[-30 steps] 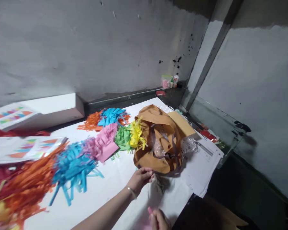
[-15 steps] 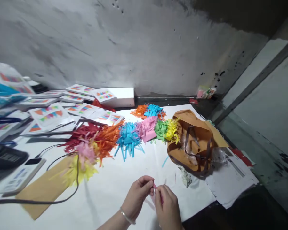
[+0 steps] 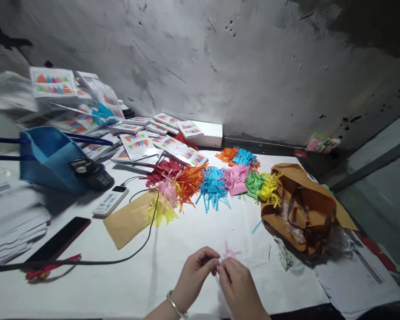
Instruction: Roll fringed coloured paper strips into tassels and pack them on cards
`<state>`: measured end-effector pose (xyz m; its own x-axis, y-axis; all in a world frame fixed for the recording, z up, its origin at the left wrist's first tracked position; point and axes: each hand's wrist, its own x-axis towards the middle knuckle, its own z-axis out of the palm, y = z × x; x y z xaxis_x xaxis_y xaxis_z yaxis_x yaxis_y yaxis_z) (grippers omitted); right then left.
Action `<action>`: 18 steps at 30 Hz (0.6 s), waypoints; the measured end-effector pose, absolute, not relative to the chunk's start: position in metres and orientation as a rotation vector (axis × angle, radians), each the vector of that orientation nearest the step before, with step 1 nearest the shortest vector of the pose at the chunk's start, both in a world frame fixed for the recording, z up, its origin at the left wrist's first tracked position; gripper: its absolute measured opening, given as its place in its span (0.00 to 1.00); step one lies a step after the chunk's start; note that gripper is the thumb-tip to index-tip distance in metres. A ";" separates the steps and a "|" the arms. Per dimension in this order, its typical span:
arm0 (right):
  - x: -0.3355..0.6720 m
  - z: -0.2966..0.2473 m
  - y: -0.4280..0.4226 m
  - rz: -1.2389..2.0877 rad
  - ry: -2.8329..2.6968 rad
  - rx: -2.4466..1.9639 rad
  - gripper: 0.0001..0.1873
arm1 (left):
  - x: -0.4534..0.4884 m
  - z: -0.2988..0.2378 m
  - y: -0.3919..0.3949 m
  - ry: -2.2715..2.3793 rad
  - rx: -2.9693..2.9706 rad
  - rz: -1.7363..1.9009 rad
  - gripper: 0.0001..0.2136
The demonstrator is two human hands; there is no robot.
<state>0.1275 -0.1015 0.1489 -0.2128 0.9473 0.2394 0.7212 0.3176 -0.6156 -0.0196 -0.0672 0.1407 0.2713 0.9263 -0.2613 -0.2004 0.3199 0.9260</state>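
My left hand, with a silver bangle at the wrist, and my right hand meet at the front middle of the table. Their fingers pinch a pink paper tassel, whose thin strips show just beyond the fingertips; the rest of it is hidden by the hands. Farther back lie bunches of fringed paper: dark red, orange, blue, pink, green and yellow. Pale yellow fringe lies nearer on the left.
An open brown bag stands at the right beside papers. Printed packets pile up at the back left. Further left are a blue bag, a phone, a white device and a black cable. A wall closes off the back.
The view has swung left, bringing the blue bag and phone into sight. Both hands still pinch the pink paper, and its fringe now shows beyond the fingertips.
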 end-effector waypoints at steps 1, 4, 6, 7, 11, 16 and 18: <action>0.123 0.148 -0.102 0.498 -2.022 -1.451 0.12 | -0.023 0.142 -0.069 0.990 0.929 0.928 0.08; 0.113 0.146 -0.105 0.429 -2.076 -1.432 0.12 | -0.032 0.144 -0.072 0.993 0.955 0.933 0.08; 0.108 0.146 -0.107 0.503 -2.027 -1.462 0.13 | -0.036 0.146 -0.073 0.988 0.993 0.922 0.08; 0.106 0.146 -0.108 0.580 -1.974 -1.476 0.13 | -0.039 0.147 -0.073 0.980 1.014 0.914 0.08; 0.101 0.146 -0.111 0.843 -1.779 -1.454 0.13 | -0.047 0.148 -0.073 0.975 1.047 0.902 0.08; 0.096 0.143 -0.112 0.832 -1.771 -1.438 0.13 | -0.052 0.144 -0.072 1.009 0.960 0.912 0.08; 0.094 0.144 -0.111 0.844 -1.740 -1.434 0.14 | -0.054 0.142 -0.071 0.978 0.926 0.879 0.08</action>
<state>0.0935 -0.1107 0.1435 -0.1241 0.9850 0.1203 0.5149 0.1675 -0.8407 -0.0544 -0.0705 0.1419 0.3063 0.9093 -0.2817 -0.1826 0.3466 0.9201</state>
